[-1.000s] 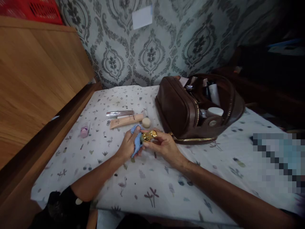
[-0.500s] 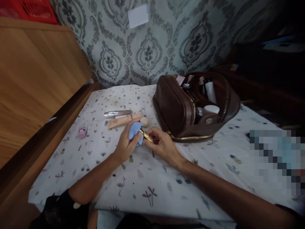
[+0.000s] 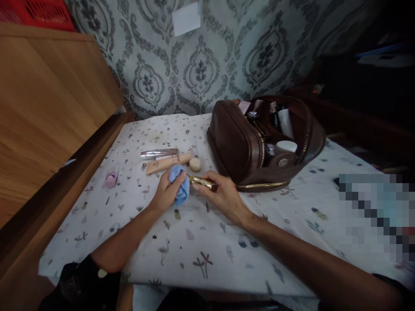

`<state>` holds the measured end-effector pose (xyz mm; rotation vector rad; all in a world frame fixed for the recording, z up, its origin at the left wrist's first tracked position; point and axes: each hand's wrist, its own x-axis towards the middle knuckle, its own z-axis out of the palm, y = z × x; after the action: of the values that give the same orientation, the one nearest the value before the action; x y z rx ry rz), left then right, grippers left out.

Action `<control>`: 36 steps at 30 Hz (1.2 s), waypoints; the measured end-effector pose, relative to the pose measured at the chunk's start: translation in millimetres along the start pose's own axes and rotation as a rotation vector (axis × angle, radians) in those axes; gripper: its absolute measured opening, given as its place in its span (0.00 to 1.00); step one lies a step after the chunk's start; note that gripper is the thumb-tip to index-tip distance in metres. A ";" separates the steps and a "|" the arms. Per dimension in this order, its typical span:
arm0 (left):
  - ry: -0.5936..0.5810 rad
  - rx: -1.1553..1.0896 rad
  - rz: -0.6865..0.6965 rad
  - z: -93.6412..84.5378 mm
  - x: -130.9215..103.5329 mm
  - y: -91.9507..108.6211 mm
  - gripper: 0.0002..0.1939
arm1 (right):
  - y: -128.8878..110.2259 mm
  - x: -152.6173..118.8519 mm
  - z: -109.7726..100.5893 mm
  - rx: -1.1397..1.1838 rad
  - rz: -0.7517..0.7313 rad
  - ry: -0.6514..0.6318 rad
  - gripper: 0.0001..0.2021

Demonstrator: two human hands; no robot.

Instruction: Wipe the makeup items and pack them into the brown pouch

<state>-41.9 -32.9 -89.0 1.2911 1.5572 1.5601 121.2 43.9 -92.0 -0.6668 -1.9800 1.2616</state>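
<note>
A folded blue cloth (image 3: 180, 190) is pinched between the thumb and fingers of my left hand (image 3: 165, 191). Just right of it, my right hand (image 3: 225, 194) grips a shiny gold tube (image 3: 201, 182), whose left end points at the cloth. Behind the hands lie a peach squeeze tube (image 3: 167, 163), a silver tube (image 3: 158, 153) and a small round beige item (image 3: 195, 164). The open brown bag (image 3: 231, 147) stands behind my right hand, with several bottles and a white-lidded jar (image 3: 286, 146) inside.
A small pink and purple bottle (image 3: 110, 178) lies at the left on the patterned tablecloth (image 3: 191, 259). A wooden cabinet (image 3: 55, 103) borders the left side, and a papered wall (image 3: 201, 69) the back. Part of the right side is pixelated.
My left hand and the cloth have moved slightly left, away from the gold tube. More of the gold tube shows in my right hand, and it lies more level.
</note>
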 end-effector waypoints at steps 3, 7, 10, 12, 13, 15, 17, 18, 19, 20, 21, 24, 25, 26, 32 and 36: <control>0.009 -0.018 0.007 0.3 0.9 4.4 0.19 | 2.3 3.6 -2.7 0.004 0.027 -0.062 0.24; -0.019 -0.019 0.025 -0.5 1.7 5.9 0.19 | 7.7 6.1 -1.6 0.103 0.153 -0.135 0.28; -0.001 -0.012 0.031 -1.8 2.1 2.1 0.17 | 9.0 4.8 1.1 0.191 0.158 -0.120 0.22; 0.010 -0.008 0.026 -2.6 2.2 -0.8 0.16 | 8.6 3.2 2.2 0.220 0.161 -0.112 0.24; 0.012 -0.012 0.021 -2.8 2.2 -1.8 0.15 | 8.2 2.6 2.4 0.218 0.162 -0.114 0.24; 0.005 -0.025 0.009 -3.1 2.0 -2.8 0.14 | 7.3 1.9 1.8 0.199 0.142 -0.118 0.19; -0.001 -0.044 -0.001 -3.1 1.9 -2.4 0.14 | 6.5 2.5 0.4 0.177 0.107 -0.126 0.17; -0.001 -0.052 -0.006 -3.1 1.9 -1.9 0.14 | 6.3 3.2 -0.5 0.166 0.091 -0.131 0.17; 0.000 -0.054 -0.009 -3.2 1.9 -1.4 0.14 | 6.3 4.1 -1.3 0.152 0.078 -0.131 0.17; 0.005 -0.053 -0.009 -3.2 2.0 -1.0 0.14 | 6.4 5.0 -2.1 0.134 0.066 -0.128 0.18; 0.012 -0.051 -0.006 -3.4 2.1 -0.9 0.14 | 6.7 5.8 -2.7 0.113 0.052 -0.118 0.19; 0.027 -0.048 -0.005 -4.3 2.5 -2.5 0.15 | 7.5 7.3 -3.7 0.062 0.027 -0.093 0.22; 0.036 -0.055 -0.008 -4.6 2.5 -3.5 0.14 | 7.6 7.3 -3.7 0.060 0.043 -0.105 0.22; 0.040 -0.065 -0.016 -4.9 2.5 -4.5 0.14 | 7.4 7.0 -3.8 0.072 0.074 -0.127 0.23; 0.056 -0.287 -0.165 -1.9 1.4 -4.4 0.20 | 0.7 4.0 -3.5 0.309 0.287 -0.241 0.29; 0.077 -0.463 -0.325 3.2 -0.8 2.4 0.27 | -0.5 3.2 0.5 0.495 0.328 -0.273 0.30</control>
<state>-38.2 -32.7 -87.4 0.6955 1.2678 1.6399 118.8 45.7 -90.7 -0.6052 -1.6936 2.0460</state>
